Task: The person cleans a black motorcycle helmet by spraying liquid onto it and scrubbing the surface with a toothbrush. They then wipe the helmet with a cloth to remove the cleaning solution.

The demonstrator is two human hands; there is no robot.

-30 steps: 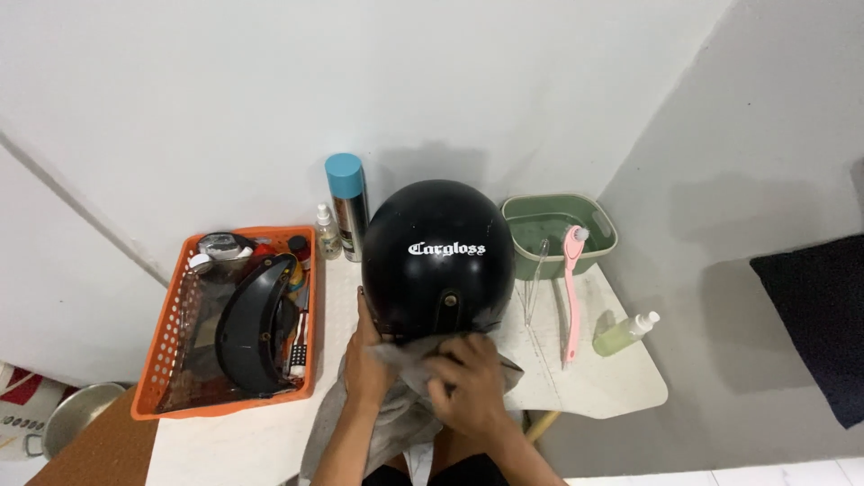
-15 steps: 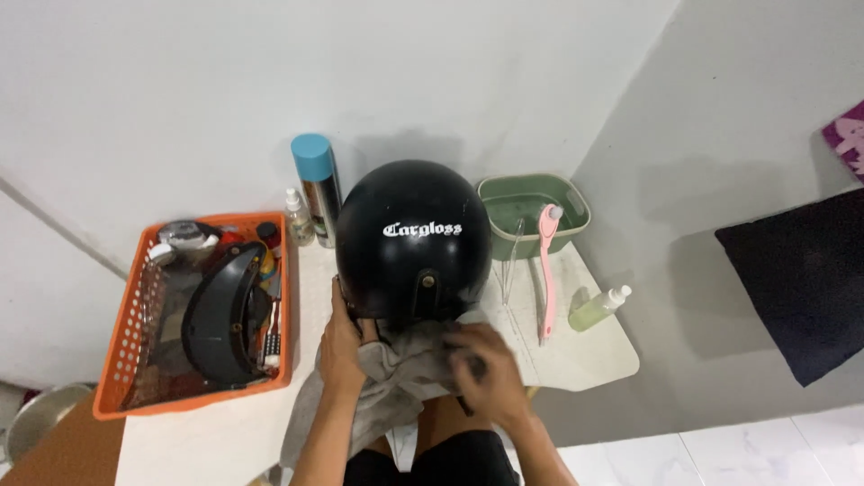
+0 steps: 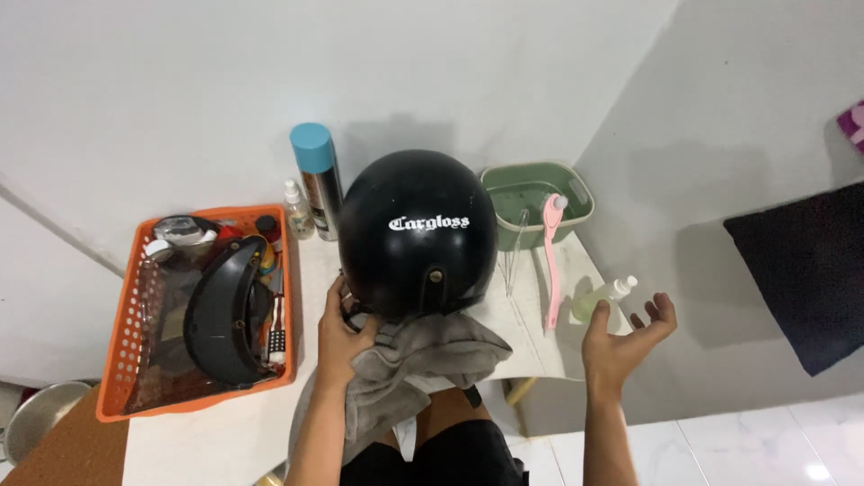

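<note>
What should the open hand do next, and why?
Probably close on the small clear bottle. The right hand is open, palm up, beside that bottle at the white table's edge and touches nothing. The left hand steadies the black helmet over the grey cloth, so the bottle seems the nearest thing to fetch.

Left hand [image 3: 340, 335] grips black helmet [image 3: 418, 236]; right hand [image 3: 623, 337] hangs open beside small bottle [image 3: 601, 301].

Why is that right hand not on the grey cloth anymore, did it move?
Yes. The right hand left the grey cloth and swung out right, open beside the small bottle.
</note>
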